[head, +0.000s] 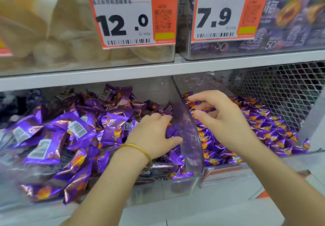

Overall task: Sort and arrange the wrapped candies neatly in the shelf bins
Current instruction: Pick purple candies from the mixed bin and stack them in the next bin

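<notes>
You have a left bin (158, 190) heaped with jumbled larger candies (77, 129) in shiny purple wrappers, and, past a clear curved wall (191, 132), a right bin (228, 172) holding a flatter layer of smaller candies (263, 125), purple with orange spots.

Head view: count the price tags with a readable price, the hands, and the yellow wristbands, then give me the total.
Price tags with a readable price: 2
Hands: 2, the left hand gripping candies, the right hand open
Yellow wristbands: 1
Total: 5
</notes>
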{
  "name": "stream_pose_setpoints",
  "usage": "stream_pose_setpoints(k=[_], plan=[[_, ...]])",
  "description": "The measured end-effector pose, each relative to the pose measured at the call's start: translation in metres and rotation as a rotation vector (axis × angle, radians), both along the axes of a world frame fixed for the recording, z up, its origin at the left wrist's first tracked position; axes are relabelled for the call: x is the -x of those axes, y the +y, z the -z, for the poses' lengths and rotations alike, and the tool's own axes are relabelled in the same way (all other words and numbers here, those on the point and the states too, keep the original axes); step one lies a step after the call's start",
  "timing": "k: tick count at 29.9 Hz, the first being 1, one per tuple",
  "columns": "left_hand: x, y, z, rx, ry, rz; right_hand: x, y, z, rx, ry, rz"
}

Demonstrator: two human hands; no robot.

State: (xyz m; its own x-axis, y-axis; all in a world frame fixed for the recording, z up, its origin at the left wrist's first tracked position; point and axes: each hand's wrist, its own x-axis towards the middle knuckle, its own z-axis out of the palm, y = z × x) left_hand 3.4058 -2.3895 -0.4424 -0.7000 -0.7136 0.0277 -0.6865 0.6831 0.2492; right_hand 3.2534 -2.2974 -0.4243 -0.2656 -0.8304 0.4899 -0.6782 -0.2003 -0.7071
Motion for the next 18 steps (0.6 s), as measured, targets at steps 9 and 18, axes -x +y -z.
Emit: stream_pose_setpoints(k=[9, 18], plan=[[0.032, 0.001, 0.020, -0.102, -0.246, -0.073, -0.002, -0.004, 0.020, -0.017, -0.143, 0.112], [0.000, -0.010, -0.008, -0.429, 0.651, -0.100, -0.003, -0.007, 0.022, -0.002, -0.140, 0.120]])
